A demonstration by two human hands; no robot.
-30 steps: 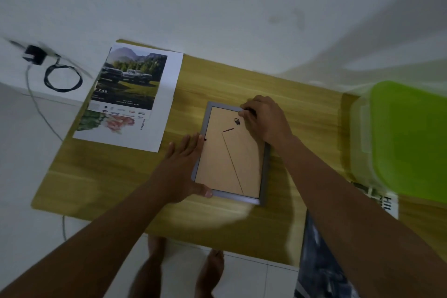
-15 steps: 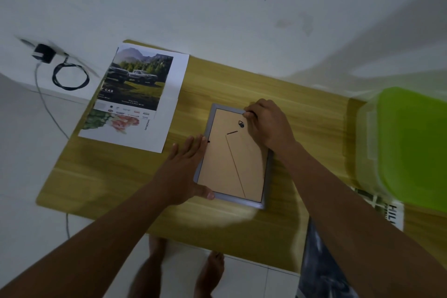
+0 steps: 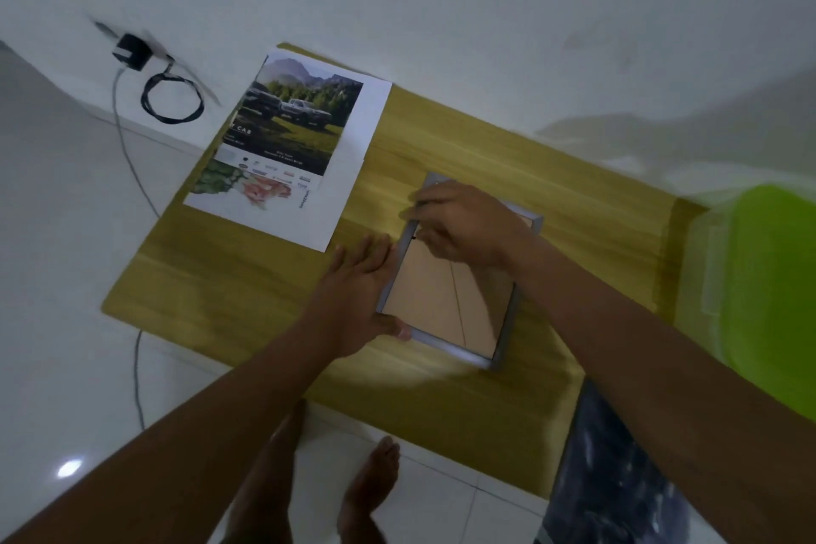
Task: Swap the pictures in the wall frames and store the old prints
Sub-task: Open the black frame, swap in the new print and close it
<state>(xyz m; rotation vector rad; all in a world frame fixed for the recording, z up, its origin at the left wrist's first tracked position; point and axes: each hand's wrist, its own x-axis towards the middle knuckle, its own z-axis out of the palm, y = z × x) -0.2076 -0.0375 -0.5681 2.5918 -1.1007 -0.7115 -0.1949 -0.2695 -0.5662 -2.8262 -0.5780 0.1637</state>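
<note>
The swap looks to be at an early stage. The picture frame (image 3: 507,322) lies face down near the middle of the desk (image 3: 247,287), and its brown backing board (image 3: 435,305) sits inside the grey rim, so the frame has not been opened. Whatever picture is inside faces the desk and cannot be seen.

A truck print (image 3: 304,119) lies at the far left corner of the desk, on top of a flower print (image 3: 254,190), and both are well apart from the frame. A box with a green lid (image 3: 768,278) stands at the right end, likely the place for the old prints. Left to do, as I judge it: free the backing, lift it out, change the picture, close the frame, hang it and put the old print away.

The left hand (image 3: 357,300) lies flat with its fingers straight, pressed against the frame's left edge, with the thumb at the near left corner, steadying it. The right hand (image 3: 468,225) reaches across the far part of the backing with its fingers curled down at the left rim, probably working a small clip there. Blur hides whether it actually pinches anything.
</note>
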